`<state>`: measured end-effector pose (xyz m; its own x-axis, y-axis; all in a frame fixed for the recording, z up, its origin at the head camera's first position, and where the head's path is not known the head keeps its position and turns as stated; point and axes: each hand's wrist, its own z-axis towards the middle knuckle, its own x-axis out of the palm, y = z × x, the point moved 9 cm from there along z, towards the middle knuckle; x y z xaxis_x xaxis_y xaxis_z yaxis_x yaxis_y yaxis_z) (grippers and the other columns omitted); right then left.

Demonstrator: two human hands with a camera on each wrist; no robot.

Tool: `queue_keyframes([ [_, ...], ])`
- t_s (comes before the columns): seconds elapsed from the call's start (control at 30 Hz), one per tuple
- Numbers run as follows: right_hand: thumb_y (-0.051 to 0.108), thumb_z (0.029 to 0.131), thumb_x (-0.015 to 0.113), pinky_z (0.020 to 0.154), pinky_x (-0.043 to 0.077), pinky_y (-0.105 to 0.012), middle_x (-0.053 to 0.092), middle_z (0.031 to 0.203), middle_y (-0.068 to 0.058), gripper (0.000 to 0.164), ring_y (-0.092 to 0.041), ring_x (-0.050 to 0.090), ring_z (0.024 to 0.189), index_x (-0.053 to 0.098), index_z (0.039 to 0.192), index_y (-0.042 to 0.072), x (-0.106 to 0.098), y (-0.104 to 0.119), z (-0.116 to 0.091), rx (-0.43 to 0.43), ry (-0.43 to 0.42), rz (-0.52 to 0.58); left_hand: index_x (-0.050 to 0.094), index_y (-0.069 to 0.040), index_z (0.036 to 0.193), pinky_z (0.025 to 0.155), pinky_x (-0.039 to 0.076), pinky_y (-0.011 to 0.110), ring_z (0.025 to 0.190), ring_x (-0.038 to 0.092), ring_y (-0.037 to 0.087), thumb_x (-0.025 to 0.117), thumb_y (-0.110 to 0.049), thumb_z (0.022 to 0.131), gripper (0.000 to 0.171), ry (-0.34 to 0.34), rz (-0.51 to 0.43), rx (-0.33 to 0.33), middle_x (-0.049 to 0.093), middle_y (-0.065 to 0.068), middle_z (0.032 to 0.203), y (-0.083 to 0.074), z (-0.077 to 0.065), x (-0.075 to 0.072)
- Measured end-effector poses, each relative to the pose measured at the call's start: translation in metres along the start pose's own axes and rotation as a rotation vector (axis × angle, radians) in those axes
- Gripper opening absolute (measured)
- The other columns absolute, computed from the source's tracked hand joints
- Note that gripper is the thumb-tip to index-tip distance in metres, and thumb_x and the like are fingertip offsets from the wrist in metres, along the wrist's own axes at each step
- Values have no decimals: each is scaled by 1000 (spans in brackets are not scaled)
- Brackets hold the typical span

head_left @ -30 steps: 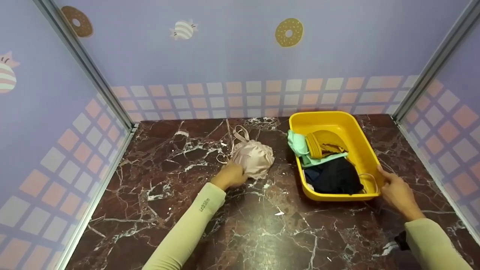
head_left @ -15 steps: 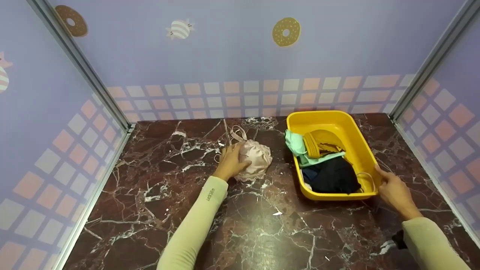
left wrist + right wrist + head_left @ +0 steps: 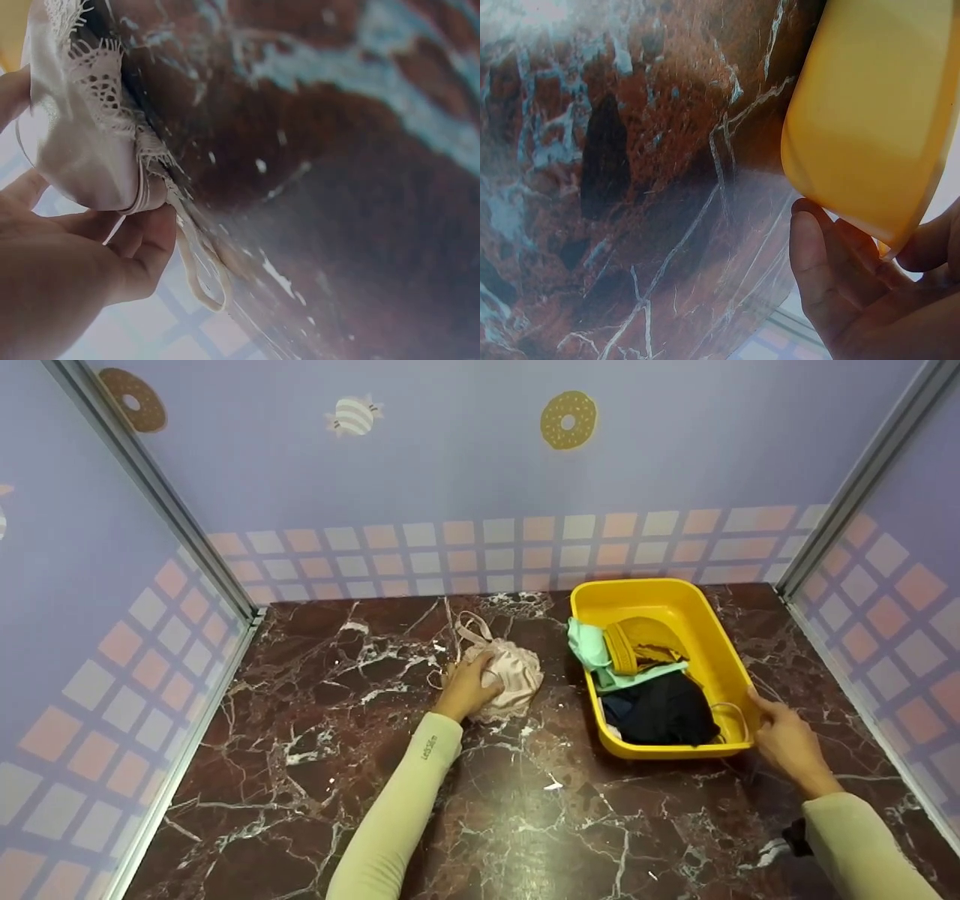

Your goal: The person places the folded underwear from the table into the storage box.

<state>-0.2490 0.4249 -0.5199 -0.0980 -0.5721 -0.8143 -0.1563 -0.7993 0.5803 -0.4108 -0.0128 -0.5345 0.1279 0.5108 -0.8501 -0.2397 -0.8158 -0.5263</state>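
Note:
On the marble-patterned surface lies a folded beige satin bra [image 3: 519,679] with lace edging and thin straps. My left hand [image 3: 466,688] grips its left side; the left wrist view shows fingers curled at the edge of the satin cup [image 3: 82,157], beside a hanging strap loop [image 3: 204,281]. To the right stands a yellow plastic tub [image 3: 660,595], and my right hand [image 3: 791,746] holds its near right corner. In the right wrist view, the fingers bend under the tub's corner [image 3: 870,127] and the thumb is at its rim.
Inside the tub are a mint green garment [image 3: 589,645] lying over the left rim, a mustard bra [image 3: 622,649] and a black garment [image 3: 664,712]. Lilac patterned walls [image 3: 480,457] enclose the back and sides. A dark object [image 3: 796,838] lies by the right sleeve.
My left hand has shifted up and back along the bra's left side, its fingers opening and then bending at the edge. The right hand stays on the tub. The head view has shifted slightly.

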Motion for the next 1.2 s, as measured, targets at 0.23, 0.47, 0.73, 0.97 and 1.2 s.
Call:
queue_keyframes([
  [0.23, -2, 86, 38, 56, 36, -37, 42, 123, -42, 56, -35, 45, 69, 35, 141, 1, 0, 0, 0, 1, -5, -7, 46, -22, 138, 96, 33, 53, 113, 48, 41, 74, -28, 80, 64, -36, 11, 57, 55, 19, 127, -6, -2, -1],
  [0.47, -1, 87, 36, 53, 35, -36, 38, 127, -43, 56, -31, 42, 60, 33, 143, 2, 1, 0, -1, 5, 4, -10, 46, -19, 137, 92, 38, 48, 108, 53, 36, 75, -19, 79, 65, -67, -33, 127, 60, 18, 117, -12, -4, -1],
  [0.73, -1, 86, 36, 58, 36, -39, 39, 126, -43, 56, -36, 46, 71, 34, 142, 2, -1, 1, 0, -1, -6, -22, 48, -15, 135, 93, 40, 47, 108, 52, 36, 74, -13, 80, 61, -145, -56, 189, 56, 19, 119, -27, -4, -17],
  [0.97, -1, 86, 36, 55, 36, -37, 40, 126, -42, 56, -35, 46, 69, 34, 142, 1, -1, 1, -1, -10, -6, -11, 49, -16, 134, 93, 42, 44, 107, 52, 31, 74, -10, 79, 60, -189, -96, 236, 58, 17, 116, -43, -6, -33],
  [1.2, -1, 86, 36, 57, 37, -38, 41, 125, -42, 56, -37, 46, 73, 34, 142, 1, -2, 1, -1, -5, -11, -12, 49, -18, 133, 92, 42, 44, 105, 54, 30, 72, -6, 80, 59, -226, -96, 241, 59, 15, 114, -52, -8, -47],
])
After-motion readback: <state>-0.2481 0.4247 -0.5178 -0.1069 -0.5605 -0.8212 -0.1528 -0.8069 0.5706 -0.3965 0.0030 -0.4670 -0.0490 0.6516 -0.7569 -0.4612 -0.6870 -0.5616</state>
